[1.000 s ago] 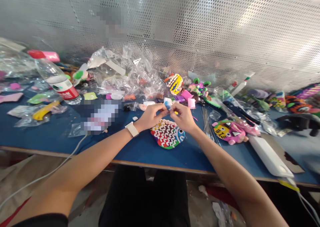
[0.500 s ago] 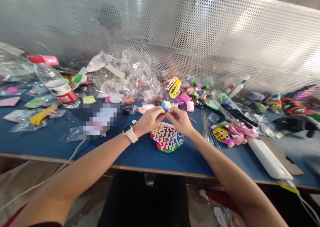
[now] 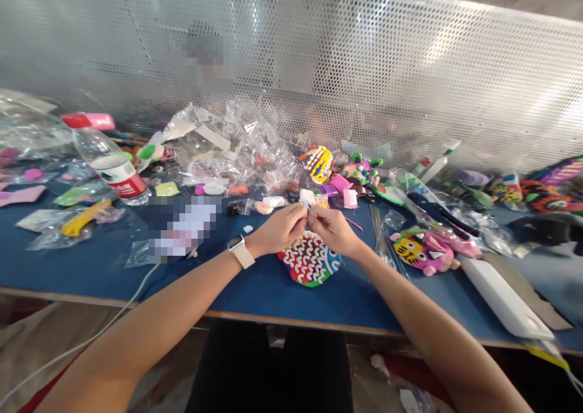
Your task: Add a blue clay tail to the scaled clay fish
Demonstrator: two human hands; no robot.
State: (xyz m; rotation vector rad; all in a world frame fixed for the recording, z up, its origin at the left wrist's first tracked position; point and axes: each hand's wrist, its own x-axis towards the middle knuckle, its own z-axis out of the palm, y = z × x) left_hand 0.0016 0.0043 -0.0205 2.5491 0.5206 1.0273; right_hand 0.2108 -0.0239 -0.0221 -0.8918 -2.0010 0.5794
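Note:
My left hand (image 3: 286,225) and my right hand (image 3: 334,228) meet knuckle to knuckle, both with curled fingers. Pinched between them is a small lump of blue and white modelling clay (image 3: 310,201), mostly hidden by the fingers. Just below, a clay fish (image 3: 308,267) lies flat on the blue table (image 3: 255,294). White wavy scales cover its multicoloured body, and its blue face points right; the hands overlap its upper edge from my viewpoint. A pale watch sits on my left wrist.
At left stand a red-capped bottle (image 3: 112,164) and a blurred-out phone-like object (image 3: 184,229). Crumpled clear bags (image 3: 241,149) heap against the perforated metal screen (image 3: 387,67). To the right lie a pink-and-yellow clay figure (image 3: 423,251), thin wires (image 3: 381,237) and a white corded device (image 3: 505,300).
My hands have closed in tighter, and the blue and white clay, plainly visible before, is now largely covered by the fingers. The whole view has shifted slightly.

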